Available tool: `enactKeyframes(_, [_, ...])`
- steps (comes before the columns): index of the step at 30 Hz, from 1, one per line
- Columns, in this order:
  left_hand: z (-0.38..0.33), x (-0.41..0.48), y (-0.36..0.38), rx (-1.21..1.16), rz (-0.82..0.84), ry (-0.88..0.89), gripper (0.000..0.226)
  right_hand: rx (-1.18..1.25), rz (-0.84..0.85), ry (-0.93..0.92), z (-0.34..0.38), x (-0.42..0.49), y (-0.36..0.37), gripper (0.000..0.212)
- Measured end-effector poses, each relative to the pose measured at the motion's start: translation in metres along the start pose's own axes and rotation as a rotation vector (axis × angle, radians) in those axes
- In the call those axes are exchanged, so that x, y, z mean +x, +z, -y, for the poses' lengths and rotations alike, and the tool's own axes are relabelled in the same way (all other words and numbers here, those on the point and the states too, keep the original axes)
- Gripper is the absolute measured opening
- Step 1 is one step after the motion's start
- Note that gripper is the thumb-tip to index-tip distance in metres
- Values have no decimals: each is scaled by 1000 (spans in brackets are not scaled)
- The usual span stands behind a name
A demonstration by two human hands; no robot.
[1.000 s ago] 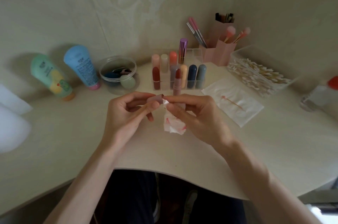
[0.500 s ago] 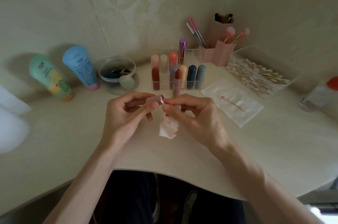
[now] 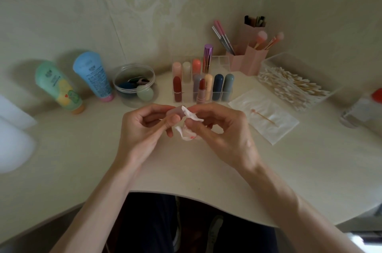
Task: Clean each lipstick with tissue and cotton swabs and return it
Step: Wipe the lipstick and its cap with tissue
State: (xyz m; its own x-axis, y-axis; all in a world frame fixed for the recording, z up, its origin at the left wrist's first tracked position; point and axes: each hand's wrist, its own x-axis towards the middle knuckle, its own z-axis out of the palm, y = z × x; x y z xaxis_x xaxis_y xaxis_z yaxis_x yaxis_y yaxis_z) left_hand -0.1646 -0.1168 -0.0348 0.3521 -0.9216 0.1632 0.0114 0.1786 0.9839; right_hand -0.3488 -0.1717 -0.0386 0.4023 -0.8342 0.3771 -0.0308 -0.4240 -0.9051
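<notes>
Over the pale, matte table [image 3: 82, 159] the left hand [image 3: 144, 131] has its grip closed on a small pink cap [image 3: 175, 111], a smooth, short cylinder pinched between thumb and curled fingertips with its open end turned to the right. The right hand [image 3: 224, 135] has its grip pinching a crumpled white tissue [image 3: 188, 128], soft and creased and marked with red smears near its lower edge; a twisted corner of it meets the mouth of the cap (how far inside it reaches cannot be told). Just behind the hands an uncapped lipstick [image 3: 201, 91] stands upright on the table, with a dusty pink barrel and a rounded dark red bullet. It stands right in front of the clear acrylic organiser [image 3: 224, 60], whose square cells hold rounded, capped sticks in red, peach, cream, navy and grey, and one tall metallic purple tube. To the right lies a flat white sheet [image 3: 272, 128] with a faint quilted texture, and on it a used swab [image 3: 263, 116] with a wooden stem and a pinkish tip. Behind the sheet, a clear rectangular box [image 3: 330, 95] is heaped with wooden-stemmed cotton swabs [image 3: 289, 84]. On the left stand two squeeze tubes, a green tube [image 3: 56, 86] and a blue tube [image 3: 93, 76], beside a round clear jar [image 3: 124, 100].
</notes>
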Motion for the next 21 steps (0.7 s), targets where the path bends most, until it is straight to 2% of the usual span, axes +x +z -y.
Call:
enactKeyframes(4, [0,0,-1,19,11,7,23,-47,1,-42,-3,-2,0,24])
enactKeyframes(8, [0,-1,-2,43,40,10,24,-193,-8,-130,-8,-5,2,25])
enactKeyframes(14, [-1,-1,1,49,59,5,26,-71,-7,-66,-7,-3,5,21])
enactKeyframes(18, [-3,-2,1,86,125,-62,30,-121,-56,-100,-5,-3,4,22])
enactKeyframes(21, [0,-2,1,119,159,-48,28,-125,-52,-103,-5,-3,3,18])
